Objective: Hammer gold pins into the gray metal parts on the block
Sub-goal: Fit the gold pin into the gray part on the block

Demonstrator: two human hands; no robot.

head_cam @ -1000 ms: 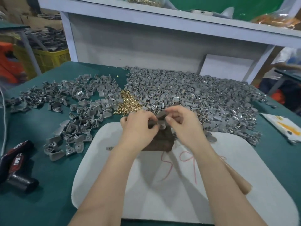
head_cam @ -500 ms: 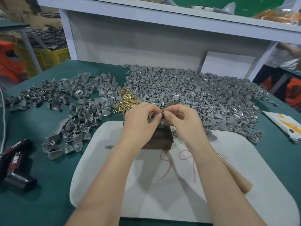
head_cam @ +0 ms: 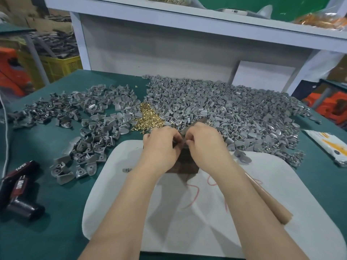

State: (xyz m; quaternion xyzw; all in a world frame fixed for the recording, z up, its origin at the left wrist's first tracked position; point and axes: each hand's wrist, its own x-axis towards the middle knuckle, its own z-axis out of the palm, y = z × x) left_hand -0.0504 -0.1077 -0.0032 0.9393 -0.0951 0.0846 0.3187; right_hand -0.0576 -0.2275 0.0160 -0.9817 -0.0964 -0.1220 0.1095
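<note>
Over the dark block (head_cam: 187,167) on the counter (head_cam: 56,222), the left hand (head_cam: 159,149) and right hand (head_cam: 204,145) pinched one gray metal part (head_cam: 182,132) between curled fingers; gold pins (head_cam: 148,120) lay heaped just beyond.

Block (head_cam: 185,166): only the near face shows; the top is covered by left hand (head_cam: 161,147) and right hand (head_cam: 204,142). Gray part (head_cam: 180,141), pinched between their curled fingertips, is seen as a sliver only; any pin there is too small to tell. Wooden handle (head_cam: 270,201): far end hidden under the right forearm. Black tools (head_cam: 18,190) and white packet (head_cam: 326,147) are cut by frame edges.
</note>
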